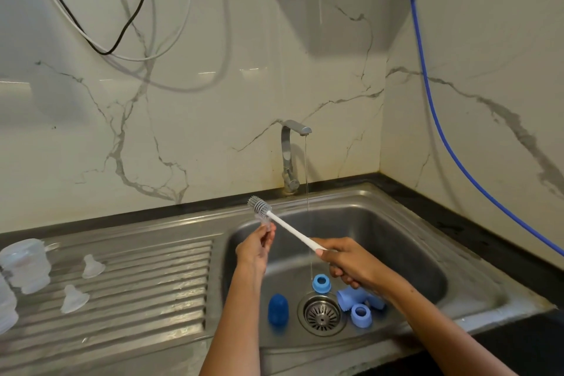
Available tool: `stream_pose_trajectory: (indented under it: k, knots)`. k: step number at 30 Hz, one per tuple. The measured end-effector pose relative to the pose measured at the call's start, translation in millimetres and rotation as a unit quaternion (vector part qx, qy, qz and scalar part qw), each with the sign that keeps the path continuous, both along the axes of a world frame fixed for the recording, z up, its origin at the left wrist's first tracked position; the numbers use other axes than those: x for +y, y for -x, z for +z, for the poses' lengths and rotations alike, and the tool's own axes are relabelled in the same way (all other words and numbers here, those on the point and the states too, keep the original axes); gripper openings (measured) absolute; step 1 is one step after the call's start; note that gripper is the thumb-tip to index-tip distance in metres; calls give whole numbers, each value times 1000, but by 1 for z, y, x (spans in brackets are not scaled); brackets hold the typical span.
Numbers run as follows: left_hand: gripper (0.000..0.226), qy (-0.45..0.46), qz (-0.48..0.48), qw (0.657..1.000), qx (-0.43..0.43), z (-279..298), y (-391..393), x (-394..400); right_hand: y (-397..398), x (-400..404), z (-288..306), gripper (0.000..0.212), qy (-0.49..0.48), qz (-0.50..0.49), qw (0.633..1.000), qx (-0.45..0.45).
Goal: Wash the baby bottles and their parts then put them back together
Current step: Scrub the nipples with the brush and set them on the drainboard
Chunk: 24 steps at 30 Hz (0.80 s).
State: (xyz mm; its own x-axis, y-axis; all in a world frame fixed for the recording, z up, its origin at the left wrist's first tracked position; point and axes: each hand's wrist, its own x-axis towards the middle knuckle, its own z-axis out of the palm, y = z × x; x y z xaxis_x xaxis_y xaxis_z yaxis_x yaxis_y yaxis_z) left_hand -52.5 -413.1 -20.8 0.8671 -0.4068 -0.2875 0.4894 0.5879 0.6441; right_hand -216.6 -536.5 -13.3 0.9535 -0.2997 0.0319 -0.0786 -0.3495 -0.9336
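Over the steel sink (396, 223), left hand (254, 249) pinched a small clear silicone teat (265, 221); right hand (351, 262) gripped the white-handled grey-bristled bottle brush (287, 227).

Clear teat (265, 223) held over sink; two teats (92, 266) on drainboard; blue rings (320, 283) in basin.

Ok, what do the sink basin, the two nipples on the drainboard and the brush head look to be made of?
Sink basin: brushed stainless steel, going by its grey, dull, streaky reflections. Two nipples: probably soft silicone, being milky and translucent with a matte look. Brush head: grey, with regular stubby bristles, so likely silicone or rubber; its white handle looks plastic. It is held in the right hand.
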Motion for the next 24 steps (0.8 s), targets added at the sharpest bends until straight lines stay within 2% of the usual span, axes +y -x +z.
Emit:
stream_pose_trajectory:
  k: [4,8,12,15,18,24]
  knots:
    - [13,2,49,998,31,-2,-7,6,10,-12,2,20,-26,13,998,58]
    - [33,6,78,996,48,-3,-1,7,15,-18,1,20,-27,25,996,78]
    - [19,39,126,987,87,-4,-7,14,20,-22,4,20,-33,47,994,97]
    - [28,-8,161,985,59,0,-6,11,21,-21,3,21,-17,47,995,81]
    - [16,-46,162,985,27,5,-2,7,18,-17,0,24,4,38,997,61]
    - [8,-45,172,984,7,6,-2,10,17,-13,-2,25,13,35,999,36]
